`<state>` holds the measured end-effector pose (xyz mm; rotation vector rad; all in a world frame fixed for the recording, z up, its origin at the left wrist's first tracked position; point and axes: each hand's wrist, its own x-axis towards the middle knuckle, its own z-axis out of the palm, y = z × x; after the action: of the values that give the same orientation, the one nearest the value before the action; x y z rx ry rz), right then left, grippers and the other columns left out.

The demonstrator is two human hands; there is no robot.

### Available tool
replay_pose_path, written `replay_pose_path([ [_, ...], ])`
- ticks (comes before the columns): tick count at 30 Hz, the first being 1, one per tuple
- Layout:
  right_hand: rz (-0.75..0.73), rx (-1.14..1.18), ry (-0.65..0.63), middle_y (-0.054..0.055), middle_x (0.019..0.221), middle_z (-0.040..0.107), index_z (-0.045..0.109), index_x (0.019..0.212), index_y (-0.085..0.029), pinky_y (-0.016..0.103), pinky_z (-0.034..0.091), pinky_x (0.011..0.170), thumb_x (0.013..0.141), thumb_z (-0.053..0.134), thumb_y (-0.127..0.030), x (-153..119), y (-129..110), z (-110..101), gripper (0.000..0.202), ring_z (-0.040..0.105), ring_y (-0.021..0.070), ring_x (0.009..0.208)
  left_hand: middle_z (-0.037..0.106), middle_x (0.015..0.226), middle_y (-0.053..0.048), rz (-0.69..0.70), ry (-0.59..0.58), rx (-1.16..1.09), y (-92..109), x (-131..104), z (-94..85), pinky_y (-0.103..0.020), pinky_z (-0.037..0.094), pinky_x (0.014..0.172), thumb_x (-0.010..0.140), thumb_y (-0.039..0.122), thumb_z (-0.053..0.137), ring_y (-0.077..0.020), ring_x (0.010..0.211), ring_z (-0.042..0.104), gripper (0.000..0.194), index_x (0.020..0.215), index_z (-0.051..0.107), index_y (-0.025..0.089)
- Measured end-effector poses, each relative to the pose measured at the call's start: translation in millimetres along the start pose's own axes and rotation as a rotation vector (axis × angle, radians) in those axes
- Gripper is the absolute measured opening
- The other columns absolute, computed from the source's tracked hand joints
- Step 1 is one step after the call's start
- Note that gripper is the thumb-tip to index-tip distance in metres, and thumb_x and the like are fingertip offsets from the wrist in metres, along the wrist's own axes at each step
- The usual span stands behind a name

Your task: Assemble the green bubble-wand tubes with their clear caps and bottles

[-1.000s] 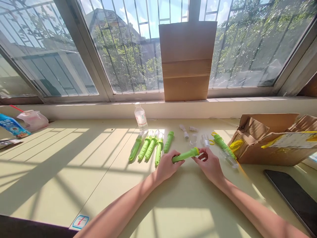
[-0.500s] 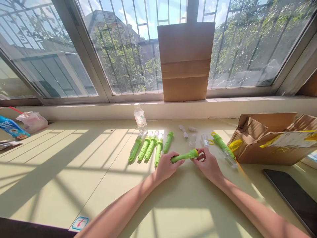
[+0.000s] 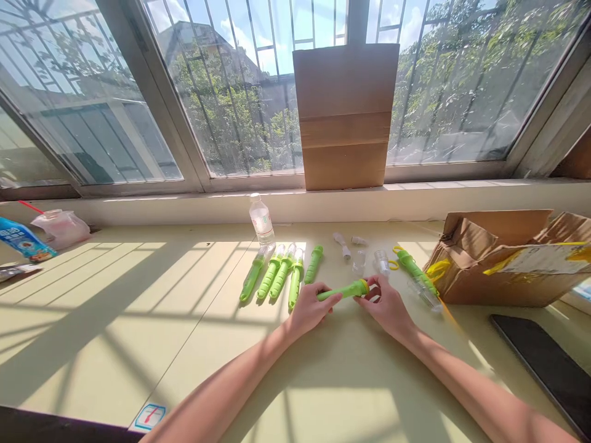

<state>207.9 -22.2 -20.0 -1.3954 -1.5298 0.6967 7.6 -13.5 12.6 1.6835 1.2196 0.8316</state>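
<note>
Between my hands lies a green plastic tube [image 3: 344,291] with a yellow ring at its wider right end. My left hand [image 3: 310,306] is closed round its narrow left end. The fingers of my right hand [image 3: 384,306] pinch the tube at the yellow ring. Left of my left hand, several green tubes with clear tops [image 3: 276,277] rest side by side. A green tube without a clear top [image 3: 314,264] lies just behind that hand. Past my right hand are a clear cap [image 3: 381,261] and a green piece with a yellow loop [image 3: 410,267].
Small clear and white parts [image 3: 342,246] lie behind the held tube. A water bottle [image 3: 261,220] stands near the sill. To the right sit an open cardboard box [image 3: 498,277] and a black phone [image 3: 545,363]. A blue pouch [image 3: 25,239] is at far left.
My left thumb has shifted along the tube, and the left fingers sit slightly differently around it. My right hand stays at the yellow ring; nothing else on the table has moved.
</note>
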Motion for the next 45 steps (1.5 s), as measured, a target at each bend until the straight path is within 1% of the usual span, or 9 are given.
replay_pose_path([
  [8,0.001,-0.006,0.059,-0.002,0.066,0.062,0.046,0.084,-0.024,0.027,0.046,0.05,0.072,0.065,-0.042,0.0,-0.3,0.0,0.029,0.058,0.0156,0.055,0.056,0.054,0.002,-0.01,0.014,-0.02,-1.7,2.3,1.7,-0.017,0.036,0.033,0.076,0.053,0.06,-0.0075,0.038,0.047,0.036,0.076,0.06,0.016],
  [13,-0.014,0.027,0.083,0.003,0.084,0.067,0.047,0.082,-0.023,0.027,0.047,0.053,0.071,0.067,-0.042,0.2,0.3,0.2,0.03,0.059,0.0152,0.059,0.054,0.052,0.002,-0.029,0.004,-0.041,-1.0,2.6,1.7,-0.018,0.035,0.032,0.076,0.054,0.06,-0.0073,0.036,0.044,0.037,0.075,0.06,0.016],
  [16,-0.018,0.03,0.092,0.002,0.081,0.066,0.047,0.082,-0.023,0.027,0.046,0.052,0.071,0.068,-0.043,0.5,1.6,0.4,0.031,0.058,0.0149,0.058,0.053,0.052,0.003,-0.017,-0.007,-0.04,-1.4,1.9,1.3,-0.018,0.035,0.033,0.077,0.053,0.058,-0.0073,0.037,0.044,0.037,0.078,0.06,0.017],
  [20,-0.011,0.011,0.114,-0.002,0.063,0.06,0.049,0.082,-0.022,0.025,0.042,0.049,0.071,0.068,-0.045,-0.6,2.5,0.4,0.031,0.055,0.0148,0.054,0.057,0.063,0.003,0.057,-0.009,0.0,-2.3,1.1,0.6,-0.018,0.034,0.036,0.077,0.049,0.061,-0.0065,0.04,0.044,0.033,0.09,0.059,0.019],
  [23,0.002,0.014,0.113,-0.004,0.057,0.056,0.05,0.081,-0.023,0.024,0.039,0.046,0.071,0.069,-0.046,-1.8,1.7,0.3,0.032,0.051,0.0137,0.049,0.061,0.078,0.002,0.17,0.074,0.096,-4.1,2.4,0.3,-0.019,0.038,0.043,0.069,0.039,0.071,-0.006,0.046,0.046,0.033,0.094,0.057,0.021],
  [25,0.009,0.02,0.117,-0.005,0.056,0.055,0.05,0.082,-0.023,0.024,0.038,0.045,0.07,0.069,-0.046,-2.2,0.7,0.2,0.032,0.05,0.0133,0.048,0.06,0.074,0.002,0.242,0.147,0.185,-6.0,3.7,0.6,-0.02,0.04,0.049,0.069,0.034,0.071,-0.0079,0.053,0.049,0.026,0.088,0.057,0.021],
  [28,0.015,0.029,0.12,-0.003,0.06,0.058,0.05,0.082,-0.022,0.025,0.041,0.046,0.069,0.069,-0.046,-1.7,-1.1,-0.4,0.033,0.053,0.0141,0.051,0.058,0.063,0.003,0.283,0.197,0.268,-9.0,4.5,1.2,-0.021,0.04,0.053,0.073,0.036,0.067,-0.0096,0.054,0.049,0.019,0.079,0.058,0.02],
  [35,0.042,0.013,0.031,0.0,0.069,0.064,0.048,0.083,-0.024,0.028,0.045,0.048,0.066,0.07,-0.042,0.3,-1.2,-2.4,0.033,0.062,0.0196,0.061,0.058,0.06,0.004,0.248,0.175,0.251,-9.0,1.5,0.8,-0.021,0.038,0.05,0.075,0.044,0.065,-0.0091,0.051,0.049,0.025,0.079,0.06,0.02],
  [45,0.009,0.002,0.075,0.0,0.07,0.065,0.046,0.08,-0.023,0.03,0.047,0.054,0.07,0.067,-0.045,-0.5,-3.1,-0.4,0.032,0.062,0.0188,0.063,0.057,0.061,0.004,0.169,0.136,0.146,-2.6,0.6,1.1,-0.021,0.037,0.048,0.073,0.047,0.066,-0.0089,0.051,0.049,0.029,0.076,0.059,0.018],
])
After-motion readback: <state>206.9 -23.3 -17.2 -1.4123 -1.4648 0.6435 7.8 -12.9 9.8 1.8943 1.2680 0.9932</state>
